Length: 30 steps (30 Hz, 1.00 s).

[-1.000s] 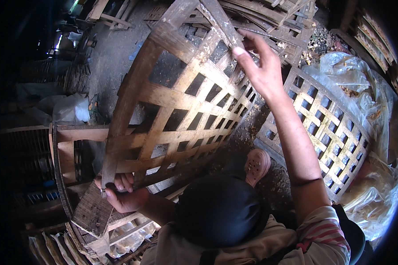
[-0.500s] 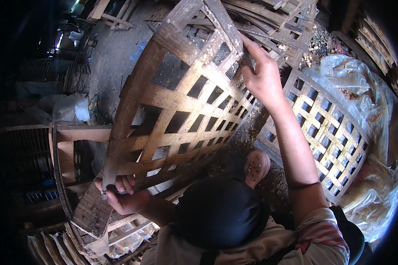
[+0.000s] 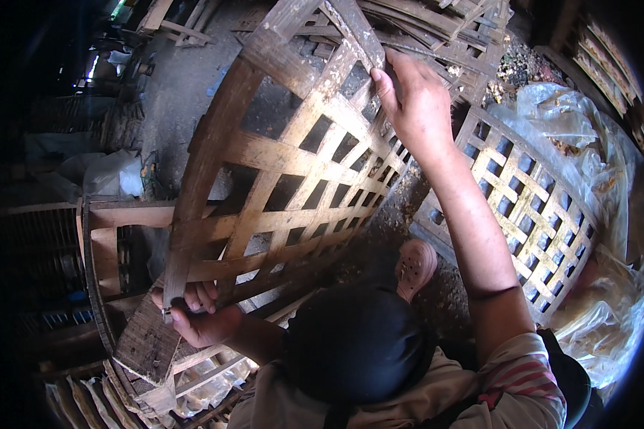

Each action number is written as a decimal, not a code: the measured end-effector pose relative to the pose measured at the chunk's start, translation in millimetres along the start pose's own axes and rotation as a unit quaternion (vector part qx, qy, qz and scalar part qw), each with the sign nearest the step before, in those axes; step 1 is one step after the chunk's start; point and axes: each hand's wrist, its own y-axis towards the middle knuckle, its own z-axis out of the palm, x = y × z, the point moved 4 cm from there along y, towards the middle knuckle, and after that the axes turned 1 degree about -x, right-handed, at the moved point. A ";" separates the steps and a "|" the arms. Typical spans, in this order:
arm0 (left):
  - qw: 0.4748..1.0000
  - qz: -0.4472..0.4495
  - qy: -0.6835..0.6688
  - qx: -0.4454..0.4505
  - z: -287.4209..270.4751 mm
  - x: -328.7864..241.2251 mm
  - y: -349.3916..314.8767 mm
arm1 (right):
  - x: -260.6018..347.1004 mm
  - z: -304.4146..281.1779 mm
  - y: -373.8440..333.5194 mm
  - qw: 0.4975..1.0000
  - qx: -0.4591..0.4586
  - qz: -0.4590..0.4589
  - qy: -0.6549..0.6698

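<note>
A woven bamboo lattice tray [image 3: 315,182] with a wooden frame stands tilted on edge before me. At its lower left corner, my left hand [image 3: 204,314] is closed, fingers and thumb wrapped round the end of the frame bar. My right hand [image 3: 418,100] grips the upper right edge, its thumb on the near side and its other fingers over the edge, partly hidden. Pale flaky residue clings to the upper strips. Close beside my left hand is a wooden block-like end [image 3: 144,347] of a wooden stand [image 3: 132,216].
Another lattice tray [image 3: 529,207] lies at right, beside crumpled clear plastic sheeting [image 3: 576,136]. Several trays are piled [image 3: 436,28] at the far side. Pale debris [image 3: 515,75] litters the floor. A pink clog [image 3: 416,268] shows below the held tray. Dark racks stand at left.
The tray has shifted slightly left at its top. My right hand has turned a little on the edge, its thumb now further up the frame. My left hand keeps its hold.
</note>
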 end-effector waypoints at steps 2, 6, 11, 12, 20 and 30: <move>1.000 0.004 0.010 0.006 -1.0 -0.9 -1.3 | -2.2 3.8 -2.8 1.000 0.007 -0.009 0.019; 0.999 -0.012 -0.039 0.002 -1.4 4.5 -1.4 | -23.0 12.1 -16.3 0.997 0.044 -0.017 0.057; 0.998 -0.019 -0.051 0.006 -6.8 4.2 -1.6 | -44.6 25.0 -42.2 0.988 0.100 0.037 0.110; 0.999 -0.016 -0.037 -0.011 -8.1 3.5 -2.4 | -48.1 24.4 -45.2 0.986 0.108 0.036 0.120; 1.000 -0.011 0.009 0.008 -11.4 -3.9 -2.5 | -27.7 13.8 -26.9 0.989 0.074 0.101 0.074; 0.951 0.041 0.306 -0.024 6.9 -39.5 16.5 | -71.2 26.1 -54.7 0.983 0.025 0.125 0.134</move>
